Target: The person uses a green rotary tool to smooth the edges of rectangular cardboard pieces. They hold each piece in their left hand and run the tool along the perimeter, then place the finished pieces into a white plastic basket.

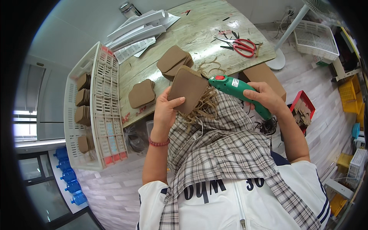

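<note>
My left hand [166,109] grips a brown pad [188,90] with rounded corners by its lower left edge, thumb on its face. Wrapped round a green handheld electric cutter [234,89] with a red switch is my right hand [263,96]. The cutter's head touches or nearly touches the pad's right edge; its blade is too small to make out. Curly tan trimmings [207,102] lie on my plaid apron [214,134] just below the pad. Behind it on the table, a stack of similar brown pads [172,59] sits, with a smaller stack [142,94] to the left.
Red-handled scissors [244,47] lie among dark scraps on the worn table [203,30]. Paper sheets [140,32] are piled at its far left. A white plastic crate [111,107] with rows of brown pads stands left. On the right are a red box [311,104] and a fan stand [293,27].
</note>
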The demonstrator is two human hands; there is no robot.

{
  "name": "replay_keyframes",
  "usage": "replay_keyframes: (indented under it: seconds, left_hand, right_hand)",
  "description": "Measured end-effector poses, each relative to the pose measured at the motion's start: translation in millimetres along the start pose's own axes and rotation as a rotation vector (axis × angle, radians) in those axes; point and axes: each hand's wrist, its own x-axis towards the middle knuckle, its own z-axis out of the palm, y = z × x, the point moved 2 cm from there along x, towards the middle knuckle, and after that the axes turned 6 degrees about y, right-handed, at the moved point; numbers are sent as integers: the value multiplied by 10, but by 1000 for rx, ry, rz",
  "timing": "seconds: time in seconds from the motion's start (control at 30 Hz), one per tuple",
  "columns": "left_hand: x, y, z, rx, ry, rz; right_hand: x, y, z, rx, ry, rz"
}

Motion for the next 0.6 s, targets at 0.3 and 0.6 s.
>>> replay_keyframes:
  seconds: [0.3,0.6]
  left_hand:
    - [-31,23,30,12,14,-16]
    - [-13,-38,2,39,21,-21]
  right_hand:
    - [-4,-8,-1,55,4,-8]
    - [16,24,0,-53,-5,-18]
